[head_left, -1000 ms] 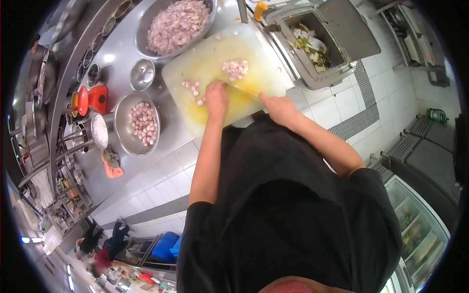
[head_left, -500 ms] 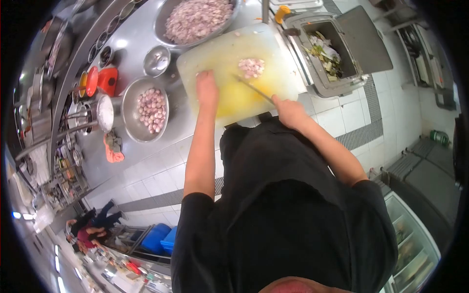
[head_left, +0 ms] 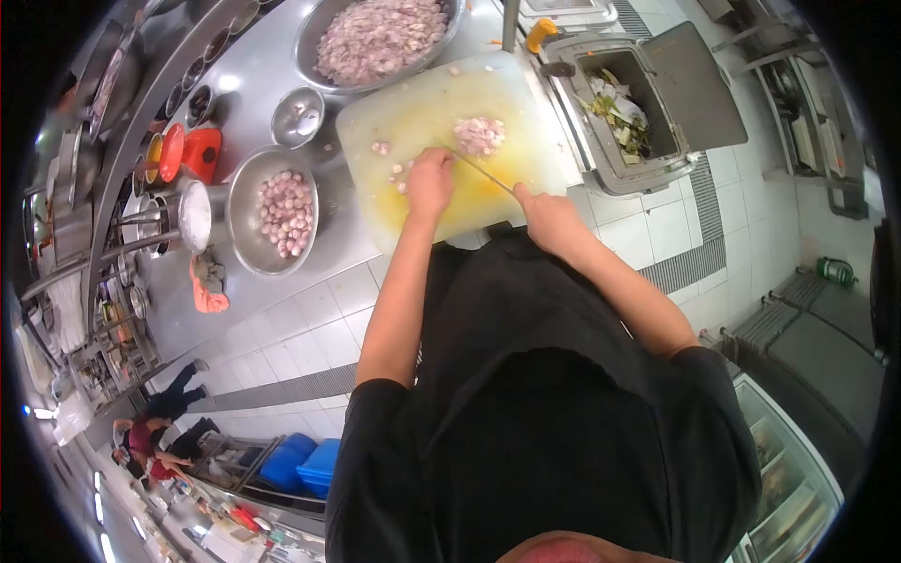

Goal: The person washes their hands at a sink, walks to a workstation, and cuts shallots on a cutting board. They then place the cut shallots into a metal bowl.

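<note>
My right hand [head_left: 552, 221] grips the handle of a knife [head_left: 482, 172], its blade pointing up and left over the yellow-stained white cutting board [head_left: 507, 80]. Close to the blade's tip, my left hand [head_left: 432, 178] has its fingers curled together above the board; whatever they hold is hidden. A small pile of chopped shallots [head_left: 480, 136] lies just beyond the blade. Left of my left hand are several loose shallots [head_left: 380, 147]. Whole peeled shallots [head_left: 286, 213] fill part of a steel bowl [head_left: 241, 235] on the left. A larger steel bowl [head_left: 306, 58] behind the board holds many cut shallots [head_left: 380, 38].
A small steel bowl [head_left: 298, 117] stands left of the board. On the right is an open grey bin [head_left: 615, 171] with vegetable scraps. Red containers [head_left: 201, 155] and an orange cloth [head_left: 208, 291] are on the left of the counter. Other people [head_left: 155, 436] work far off.
My left hand has moved right across the board to the knife tip, uncovering loose shallots where it was. My right hand has shifted slightly left with the knife.
</note>
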Demonstrator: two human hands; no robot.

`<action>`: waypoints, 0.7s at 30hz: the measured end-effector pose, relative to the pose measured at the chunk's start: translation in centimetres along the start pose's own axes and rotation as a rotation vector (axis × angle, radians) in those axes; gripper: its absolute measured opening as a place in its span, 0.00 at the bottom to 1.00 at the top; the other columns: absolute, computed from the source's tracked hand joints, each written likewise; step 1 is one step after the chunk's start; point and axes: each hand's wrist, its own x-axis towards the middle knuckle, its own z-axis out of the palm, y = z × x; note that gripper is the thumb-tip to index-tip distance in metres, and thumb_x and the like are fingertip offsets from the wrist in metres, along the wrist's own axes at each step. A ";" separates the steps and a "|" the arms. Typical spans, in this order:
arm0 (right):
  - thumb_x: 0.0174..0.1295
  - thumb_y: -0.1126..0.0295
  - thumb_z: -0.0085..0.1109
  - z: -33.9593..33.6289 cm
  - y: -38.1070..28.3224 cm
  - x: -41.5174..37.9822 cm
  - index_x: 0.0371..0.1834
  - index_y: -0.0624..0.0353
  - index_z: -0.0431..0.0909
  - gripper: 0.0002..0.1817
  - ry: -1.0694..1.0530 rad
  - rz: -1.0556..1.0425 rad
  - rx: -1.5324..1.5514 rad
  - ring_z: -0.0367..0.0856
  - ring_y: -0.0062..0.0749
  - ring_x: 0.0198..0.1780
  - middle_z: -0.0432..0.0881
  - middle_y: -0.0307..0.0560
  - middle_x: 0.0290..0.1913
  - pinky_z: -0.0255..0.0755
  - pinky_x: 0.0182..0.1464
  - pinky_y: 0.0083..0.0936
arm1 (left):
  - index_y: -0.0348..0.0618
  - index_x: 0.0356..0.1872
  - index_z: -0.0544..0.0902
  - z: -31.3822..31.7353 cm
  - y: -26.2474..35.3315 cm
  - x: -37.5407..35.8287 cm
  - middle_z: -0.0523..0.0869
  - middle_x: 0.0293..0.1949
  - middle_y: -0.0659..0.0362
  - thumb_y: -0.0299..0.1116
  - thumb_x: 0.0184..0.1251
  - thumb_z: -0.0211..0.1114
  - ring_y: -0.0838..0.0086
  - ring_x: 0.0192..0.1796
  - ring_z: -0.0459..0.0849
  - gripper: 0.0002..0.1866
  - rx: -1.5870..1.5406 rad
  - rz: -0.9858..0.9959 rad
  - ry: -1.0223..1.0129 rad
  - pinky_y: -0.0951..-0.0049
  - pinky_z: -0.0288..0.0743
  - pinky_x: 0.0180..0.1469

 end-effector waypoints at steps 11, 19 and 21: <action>0.64 0.76 0.54 1.9 0.8 0.3 0.54 0.58 0.69 0.16 -0.004 -0.021 -0.032 0.89 0.57 0.37 0.87 0.58 0.32 0.80 0.38 0.52 | 0.37 0.36 0.84 0.7 0.1 -0.6 0.85 0.37 0.46 0.23 0.64 0.65 0.45 0.45 0.84 0.02 0.020 0.049 0.041 0.50 0.77 0.48; 0.62 0.79 0.55 1.1 0.5 1.4 0.57 0.57 0.67 0.19 -0.039 -0.042 -0.053 0.89 0.60 0.40 0.88 0.60 0.35 0.81 0.40 0.53 | 0.38 0.37 0.84 1.7 -1.1 -1.3 0.87 0.38 0.48 0.23 0.65 0.66 0.49 0.46 0.85 0.02 0.062 0.063 0.106 0.53 0.79 0.50; 0.62 0.79 0.54 0.6 -0.1 0.8 0.58 0.57 0.67 0.20 -0.063 0.004 -0.084 0.89 0.62 0.40 0.88 0.62 0.35 0.81 0.40 0.54 | 0.38 0.37 0.85 1.4 -1.3 -1.5 0.87 0.38 0.48 0.23 0.65 0.66 0.49 0.46 0.85 0.02 0.062 0.061 0.105 0.52 0.79 0.50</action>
